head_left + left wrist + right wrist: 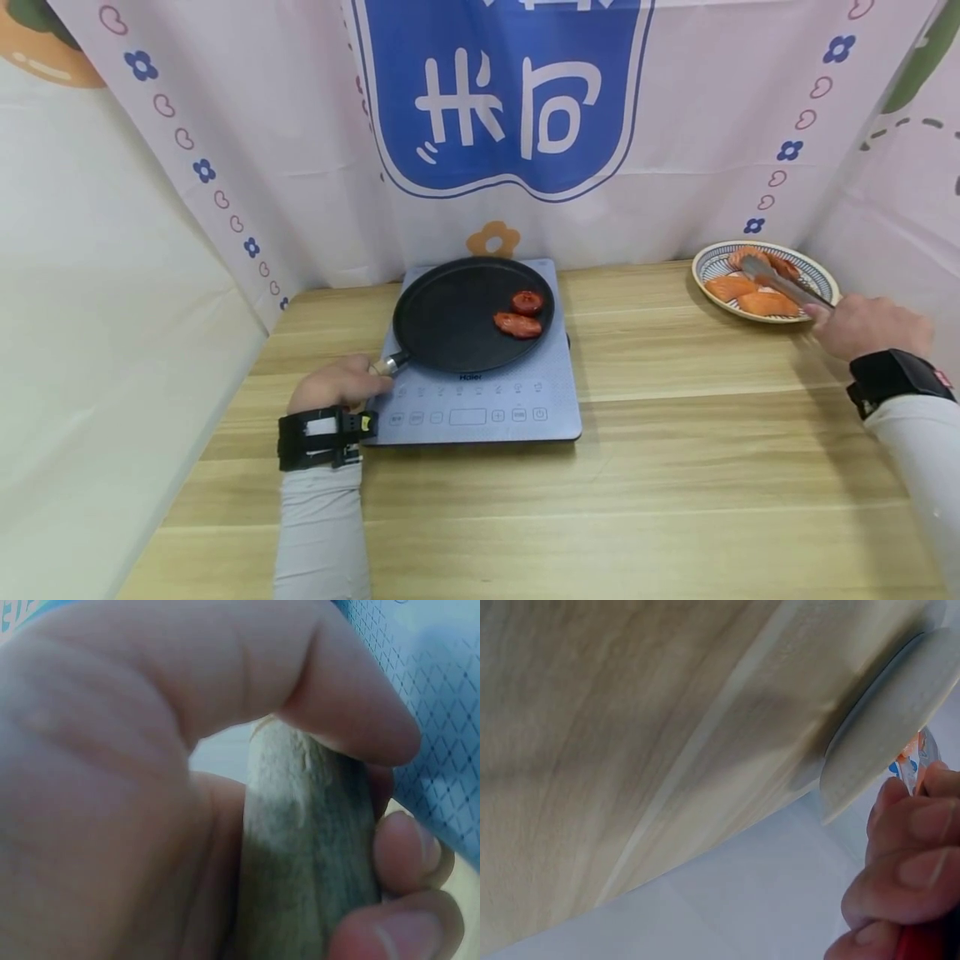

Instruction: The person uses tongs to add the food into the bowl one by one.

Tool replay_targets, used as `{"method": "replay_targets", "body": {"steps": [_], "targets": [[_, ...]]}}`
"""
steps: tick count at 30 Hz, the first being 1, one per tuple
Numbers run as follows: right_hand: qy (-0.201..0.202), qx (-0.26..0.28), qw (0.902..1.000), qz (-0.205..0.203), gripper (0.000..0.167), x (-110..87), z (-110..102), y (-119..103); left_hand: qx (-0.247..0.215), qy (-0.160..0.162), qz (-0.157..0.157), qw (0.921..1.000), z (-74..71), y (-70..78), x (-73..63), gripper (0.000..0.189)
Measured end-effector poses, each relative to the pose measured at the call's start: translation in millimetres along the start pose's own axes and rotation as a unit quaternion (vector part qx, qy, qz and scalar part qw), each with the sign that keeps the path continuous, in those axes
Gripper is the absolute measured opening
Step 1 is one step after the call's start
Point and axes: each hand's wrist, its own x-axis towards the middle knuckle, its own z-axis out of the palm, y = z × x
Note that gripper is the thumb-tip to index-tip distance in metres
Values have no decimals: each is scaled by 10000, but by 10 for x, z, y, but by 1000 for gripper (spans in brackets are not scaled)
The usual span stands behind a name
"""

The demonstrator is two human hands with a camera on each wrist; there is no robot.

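Note:
My left hand [337, 385] grips the wooden handle [307, 840] of a round black frying pan [450, 321], its fingers wrapped around the wood. Two glossy red food pieces [517, 325] lie at the right side of the pan, one roundish and one long. At the far right my right hand [873, 325] holds metal tongs [787, 287], reaching over a patterned plate [827, 287]. The tongs' tip overlaps the food there. Orange salmon-like pieces [768, 302] lie at the plate's front, with redder pieces behind, partly hidden by the tongs.
Under the pan is a flat grey induction cooker [480, 429] with its control marks toward the front. Both stand on a wooden table [637, 500]. A printed cloth [675, 217] hangs close behind the table, with pale cloth walls at both sides.

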Motion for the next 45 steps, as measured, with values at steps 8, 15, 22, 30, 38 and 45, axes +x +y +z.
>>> {"method": "replay_targets", "body": {"steps": [8,15,22,30,38,45], "targets": [[69,47,10000,5,83,-33,-26,-10,-32,-6,68,10000,-14,5,-2,27],[41,26,10000,71,83,-49,-31,-31,-37,-28,39,10000,-3,5,9,28],[-10,28,10000,20,85,-37,-31,-35,-40,-25,50,10000,-4,-22,14,29],[10,-24,10000,1,86,-36,-34,-41,-87,-78,54,9999,3,-23,13,27],[148,21,9999,-36,86,-35,-45,-38,-94,-76,75,9999,-6,-8,7,27],[303,145,9993,-137,86,-66,-72,-38,-136,-117,91,9998,-1,-9,17,26]]}}
